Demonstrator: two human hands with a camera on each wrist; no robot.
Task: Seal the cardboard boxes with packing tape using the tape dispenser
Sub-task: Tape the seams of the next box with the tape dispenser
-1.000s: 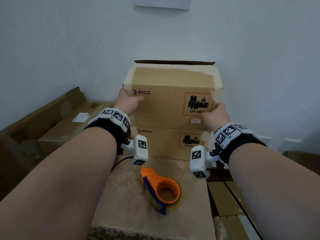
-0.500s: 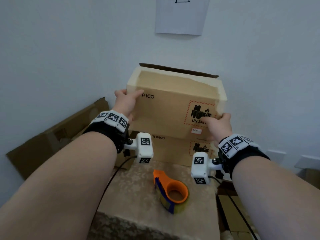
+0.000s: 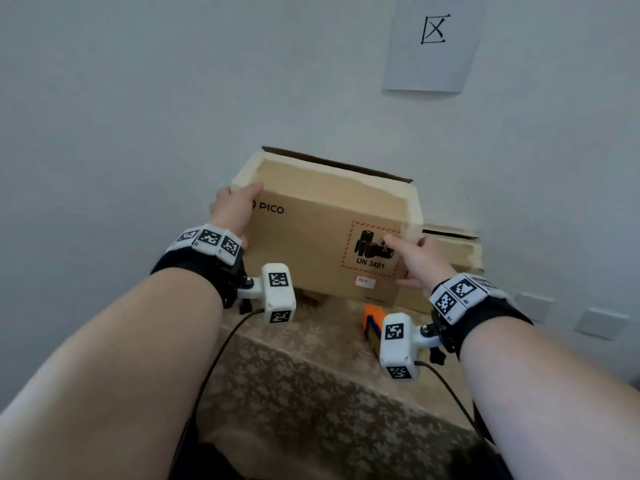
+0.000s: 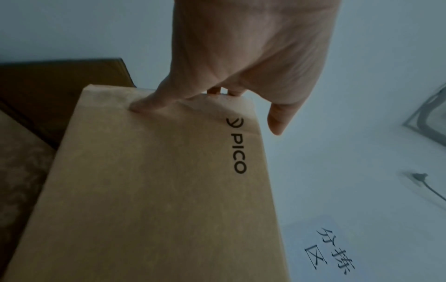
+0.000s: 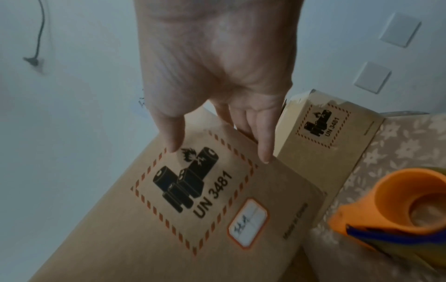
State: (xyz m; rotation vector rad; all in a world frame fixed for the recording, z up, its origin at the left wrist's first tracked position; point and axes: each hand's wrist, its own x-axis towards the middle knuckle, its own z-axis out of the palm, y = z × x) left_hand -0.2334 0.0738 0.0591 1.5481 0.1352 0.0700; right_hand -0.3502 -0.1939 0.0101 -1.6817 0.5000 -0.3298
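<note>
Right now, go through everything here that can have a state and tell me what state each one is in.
Held box: tilted, top flap ajar, untaped, gripped at both ends.
Second box: on the table behind, top flap slightly ajar.
Tape dispenser: lying on the table, untouched.
Left hand: grips the held box's left end.
Right hand: grips its right end, thumb on the battery label.
</note>
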